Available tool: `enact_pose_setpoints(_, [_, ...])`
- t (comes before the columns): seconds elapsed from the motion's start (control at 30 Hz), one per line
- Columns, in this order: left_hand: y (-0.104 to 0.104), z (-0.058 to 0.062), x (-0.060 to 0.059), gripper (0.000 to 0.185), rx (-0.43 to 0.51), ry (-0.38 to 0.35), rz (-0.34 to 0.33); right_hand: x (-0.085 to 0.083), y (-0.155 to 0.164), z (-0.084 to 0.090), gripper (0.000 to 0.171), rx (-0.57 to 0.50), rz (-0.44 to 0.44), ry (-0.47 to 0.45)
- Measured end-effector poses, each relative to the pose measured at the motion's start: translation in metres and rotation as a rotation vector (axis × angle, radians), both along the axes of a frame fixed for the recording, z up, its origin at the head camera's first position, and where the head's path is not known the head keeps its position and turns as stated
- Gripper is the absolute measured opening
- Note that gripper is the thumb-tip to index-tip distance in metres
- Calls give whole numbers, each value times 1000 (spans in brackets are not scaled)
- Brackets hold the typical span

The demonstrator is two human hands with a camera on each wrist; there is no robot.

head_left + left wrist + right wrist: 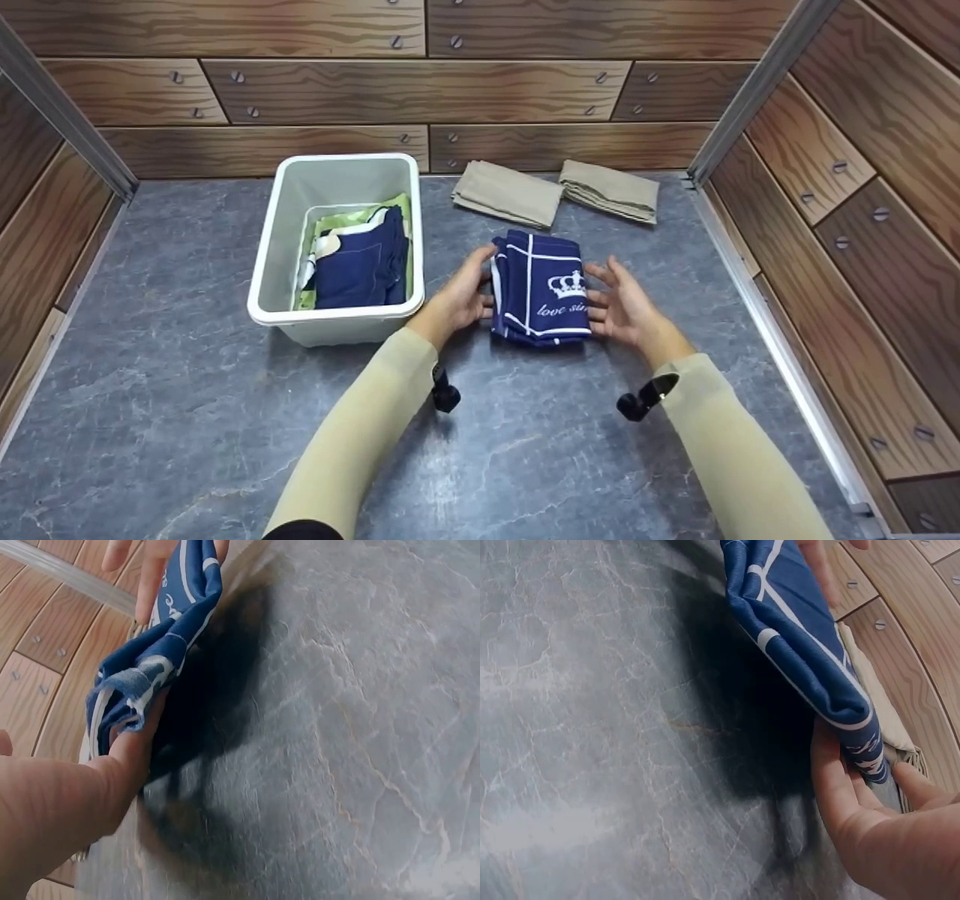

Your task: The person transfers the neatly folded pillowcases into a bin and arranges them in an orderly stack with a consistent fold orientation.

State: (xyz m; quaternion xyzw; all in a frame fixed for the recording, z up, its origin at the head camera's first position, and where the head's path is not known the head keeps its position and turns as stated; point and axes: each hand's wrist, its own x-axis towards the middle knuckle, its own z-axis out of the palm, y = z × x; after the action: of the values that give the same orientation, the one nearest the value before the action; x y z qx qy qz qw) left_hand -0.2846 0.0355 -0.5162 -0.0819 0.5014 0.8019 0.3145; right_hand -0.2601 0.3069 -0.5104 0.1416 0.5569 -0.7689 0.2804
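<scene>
Apparently holding folded navy cloth (pixel 546 300) raised over worktop (pixel 150 367), near bin (pixel 337 315), between loosely spread left hand (pixel 465 291) and right hand (pixel 630 306); hard to tell how firmly; next, probably needs level support.

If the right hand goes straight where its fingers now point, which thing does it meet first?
Most likely the folded navy cloth: the right hand is at its right-side edge. Whether it would push the cloth or slide beneath is unclear.

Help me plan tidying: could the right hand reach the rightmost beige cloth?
Probably yes: bare tabletop lies between the right hand and that beige cloth, though the hand touches the crown-print cloth.
</scene>
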Motion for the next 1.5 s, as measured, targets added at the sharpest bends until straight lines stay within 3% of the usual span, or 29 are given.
enact_pose_setpoints(0.17, [1,-1,1,62,-8,31,-55,1,-1,-3,72,25,31,3])
enact_pose_setpoints(0.67, [1,-2,-1,64,-7,-34,-74,-1,-3,-3,74,59,49,-5])
enact_pose_setpoints(1.23, [-4,-9,-5,71,-54,9,-152,-3,-1,-3,72,98,149,69])
enact_pose_setpoints(1.5, [-3,-12,-5,68,-55,34,-145,-5,-2,-3,71,136,132,65])
